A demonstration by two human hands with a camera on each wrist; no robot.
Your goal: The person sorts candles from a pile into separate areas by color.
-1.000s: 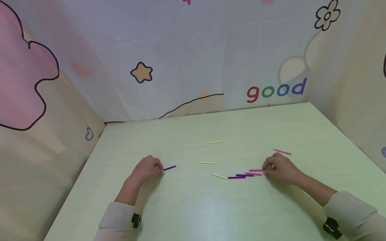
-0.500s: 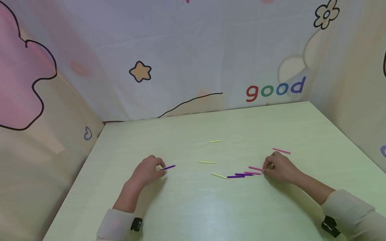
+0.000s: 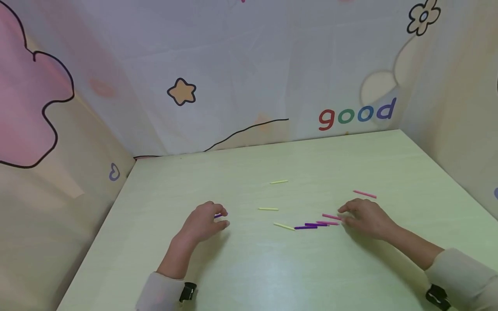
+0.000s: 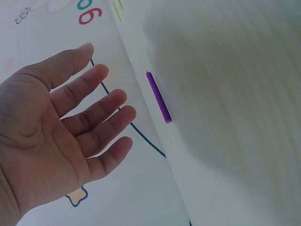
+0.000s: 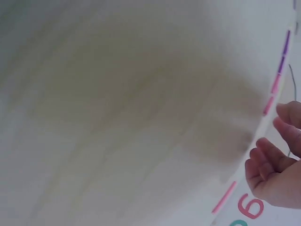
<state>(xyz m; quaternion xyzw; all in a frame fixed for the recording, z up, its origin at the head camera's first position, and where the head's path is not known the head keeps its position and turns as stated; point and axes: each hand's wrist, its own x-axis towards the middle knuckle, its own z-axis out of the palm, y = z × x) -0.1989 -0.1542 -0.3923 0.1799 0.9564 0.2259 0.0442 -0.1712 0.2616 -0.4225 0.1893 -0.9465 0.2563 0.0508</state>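
My left hand (image 3: 202,222) hovers over the table's left-middle part, fingers spread and holding nothing. Under its fingertips a thin purple stick (image 4: 159,96) lies on the table, partly hidden by the fingers in the head view. On the right, my right hand (image 3: 367,218) is just beside a pink stick (image 3: 330,217), thumb and forefinger apart with nothing between them. A second pink stick (image 3: 327,223) lies close below that one. Two purple sticks (image 3: 305,227) continue this row to the left, meeting a pale yellow stick (image 3: 284,226) that lies slanted.
Two more yellow sticks, a middle one (image 3: 268,209) and a farther one (image 3: 279,182), lie apart on the pale table (image 3: 249,268). Behind the right hand is another pink stick (image 3: 365,194). A printed cloth (image 3: 249,86) closes off the back and sides.
My left hand has let go of the purple stick and moved slightly right, its fingers opening. The right hand has released the pink stick, which now slants a little.
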